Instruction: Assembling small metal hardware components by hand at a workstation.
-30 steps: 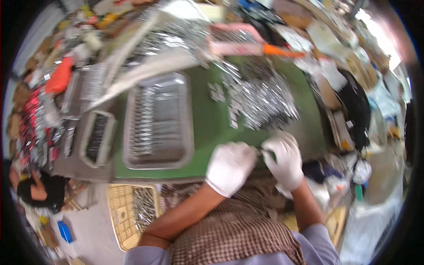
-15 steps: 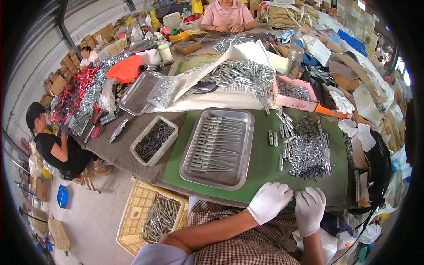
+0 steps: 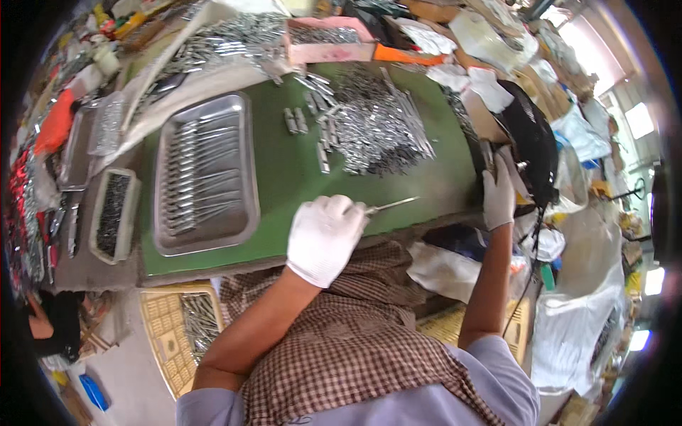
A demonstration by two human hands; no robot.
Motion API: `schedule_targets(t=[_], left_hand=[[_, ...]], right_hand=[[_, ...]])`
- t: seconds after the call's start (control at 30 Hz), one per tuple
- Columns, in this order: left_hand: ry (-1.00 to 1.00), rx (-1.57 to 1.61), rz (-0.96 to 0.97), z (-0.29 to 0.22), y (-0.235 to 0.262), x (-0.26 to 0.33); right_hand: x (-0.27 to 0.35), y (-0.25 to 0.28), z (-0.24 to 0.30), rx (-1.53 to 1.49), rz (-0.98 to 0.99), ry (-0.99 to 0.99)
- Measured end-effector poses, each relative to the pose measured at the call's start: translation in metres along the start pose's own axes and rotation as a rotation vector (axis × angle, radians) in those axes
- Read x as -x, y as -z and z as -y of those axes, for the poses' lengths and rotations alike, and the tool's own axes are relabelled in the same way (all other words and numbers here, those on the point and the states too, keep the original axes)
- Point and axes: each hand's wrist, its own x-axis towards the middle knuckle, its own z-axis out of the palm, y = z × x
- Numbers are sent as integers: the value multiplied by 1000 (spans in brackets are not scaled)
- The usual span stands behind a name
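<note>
Metal tool, thin and rod-like, is held in the left hand, pinched between gloved fingers curled around its near end; its tip is pointed right over the near edge of the green mat. White gloves are worn on both hands. Right hand is rested at the mat's right edge, fingers pressed together and extended upward, touching a dark object there; whether anything is gripped cannot be told. A checked cloth is seen over the lap. A yellow basket with metal pieces is placed low left, beneath the table edge. Farther on the mat, a steel tray with laid-out tools is set left of centre. A pile of loose metal parts is heaped beyond the held tool. A pink box is seen at the far edge.
</note>
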Motion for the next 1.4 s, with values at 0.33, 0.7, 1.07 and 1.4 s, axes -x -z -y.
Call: schedule_targets(t=[0.33, 0.7, 1.07, 1.4], left_hand=[[48, 40, -7, -6, 0, 3], [78, 134, -17, -4, 0, -4], [16, -18, 118, -14, -4, -18], [301, -274, 18, 71, 125, 51]], right_hand=[[87, 45, 172, -37, 723, 229], [66, 44, 131, -241, 188, -10], [-22, -12, 108, -42, 62, 231], [-83, -70, 99, 64, 361, 137]])
